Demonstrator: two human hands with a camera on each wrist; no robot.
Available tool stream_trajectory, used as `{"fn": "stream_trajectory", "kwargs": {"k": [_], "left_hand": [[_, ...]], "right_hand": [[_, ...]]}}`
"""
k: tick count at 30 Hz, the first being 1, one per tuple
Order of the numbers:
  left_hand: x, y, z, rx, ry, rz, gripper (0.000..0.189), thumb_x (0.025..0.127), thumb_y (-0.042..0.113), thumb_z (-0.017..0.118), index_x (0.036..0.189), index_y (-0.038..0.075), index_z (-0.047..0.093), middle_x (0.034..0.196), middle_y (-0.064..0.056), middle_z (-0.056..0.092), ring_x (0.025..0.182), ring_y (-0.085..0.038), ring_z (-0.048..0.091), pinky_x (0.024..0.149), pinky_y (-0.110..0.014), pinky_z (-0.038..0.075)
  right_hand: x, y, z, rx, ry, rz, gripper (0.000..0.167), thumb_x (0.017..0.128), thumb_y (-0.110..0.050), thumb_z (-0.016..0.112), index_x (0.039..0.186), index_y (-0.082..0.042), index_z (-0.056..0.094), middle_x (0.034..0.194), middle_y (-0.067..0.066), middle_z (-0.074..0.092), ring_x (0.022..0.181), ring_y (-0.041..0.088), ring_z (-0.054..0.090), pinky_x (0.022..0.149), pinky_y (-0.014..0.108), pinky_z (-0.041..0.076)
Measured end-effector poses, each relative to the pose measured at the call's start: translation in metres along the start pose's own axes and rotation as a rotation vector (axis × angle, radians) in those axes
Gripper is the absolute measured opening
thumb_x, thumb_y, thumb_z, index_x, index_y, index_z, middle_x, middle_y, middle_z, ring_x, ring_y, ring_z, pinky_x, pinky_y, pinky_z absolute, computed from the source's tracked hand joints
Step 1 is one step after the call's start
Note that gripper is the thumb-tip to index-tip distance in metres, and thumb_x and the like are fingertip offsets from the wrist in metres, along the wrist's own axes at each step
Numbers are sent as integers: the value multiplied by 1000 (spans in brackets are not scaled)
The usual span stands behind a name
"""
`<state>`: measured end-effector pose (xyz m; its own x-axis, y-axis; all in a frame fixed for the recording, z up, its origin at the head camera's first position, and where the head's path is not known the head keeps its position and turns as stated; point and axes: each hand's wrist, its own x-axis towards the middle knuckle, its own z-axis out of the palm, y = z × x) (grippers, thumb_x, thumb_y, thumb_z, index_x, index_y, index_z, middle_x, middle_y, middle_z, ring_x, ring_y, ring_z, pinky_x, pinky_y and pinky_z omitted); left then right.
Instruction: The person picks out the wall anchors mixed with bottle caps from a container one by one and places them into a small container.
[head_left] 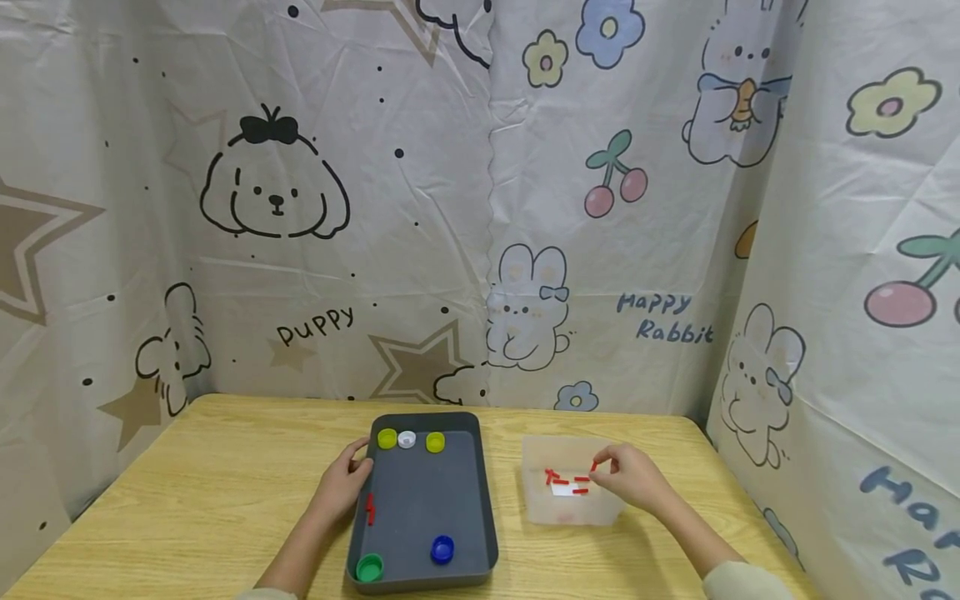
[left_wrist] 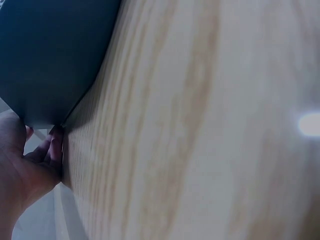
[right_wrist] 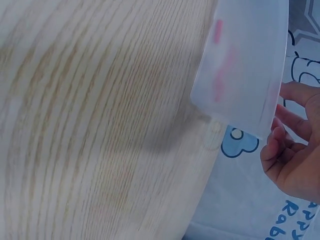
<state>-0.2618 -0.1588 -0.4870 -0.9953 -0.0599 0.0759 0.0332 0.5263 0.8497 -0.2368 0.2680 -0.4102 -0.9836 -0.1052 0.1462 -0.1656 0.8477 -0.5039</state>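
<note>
My left hand (head_left: 343, 482) holds the left side of a dark grey tray (head_left: 427, 492), its fingers at the rim. In the left wrist view the fingertips sit against the tray's corner (left_wrist: 42, 112). Over the right edge of a translucent plastic box (head_left: 540, 507), my right hand (head_left: 632, 477) pinches a small red stick (head_left: 594, 466) between thumb and fingertips. Several more red sticks (head_left: 560, 482) lie inside the box, around a white patch on its bottom. Seen from the right wrist, the box wall (right_wrist: 245, 75) hides the fingertips and the pinched stick.
Inside the tray, two yellow caps (head_left: 435, 442) and a white cap (head_left: 407, 439) stand along the far end. A green cap (head_left: 370, 568) and a blue cap (head_left: 442, 549) are near the front. Red sticks (head_left: 371, 509) lie by its left wall. Printed cloth surrounds the wooden table (head_left: 247, 467).
</note>
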Motion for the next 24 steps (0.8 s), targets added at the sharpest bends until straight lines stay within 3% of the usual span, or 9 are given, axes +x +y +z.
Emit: {"fn": "stream_trajectory", "kwargs": {"k": [11, 24], "left_hand": [[1, 2, 0, 1, 1, -4, 46, 95, 20, 47, 139, 8, 41, 94, -11, 59, 82, -18, 53, 73, -31, 43], [-1, 3, -1, 1, 2, -2, 46, 96, 19, 47, 139, 7, 41, 99, -14, 62, 86, -20, 55, 76, -34, 45]], "right_hand": [[-1, 6, 0, 0, -16, 23, 21, 76, -13, 71, 94, -1, 70, 60, 0, 42, 57, 13, 38, 51, 24, 29], [0, 8, 0, 0, -39, 6, 20, 77, -13, 71, 94, -2, 70, 61, 0, 41, 58, 14, 37, 51, 24, 28]]}}
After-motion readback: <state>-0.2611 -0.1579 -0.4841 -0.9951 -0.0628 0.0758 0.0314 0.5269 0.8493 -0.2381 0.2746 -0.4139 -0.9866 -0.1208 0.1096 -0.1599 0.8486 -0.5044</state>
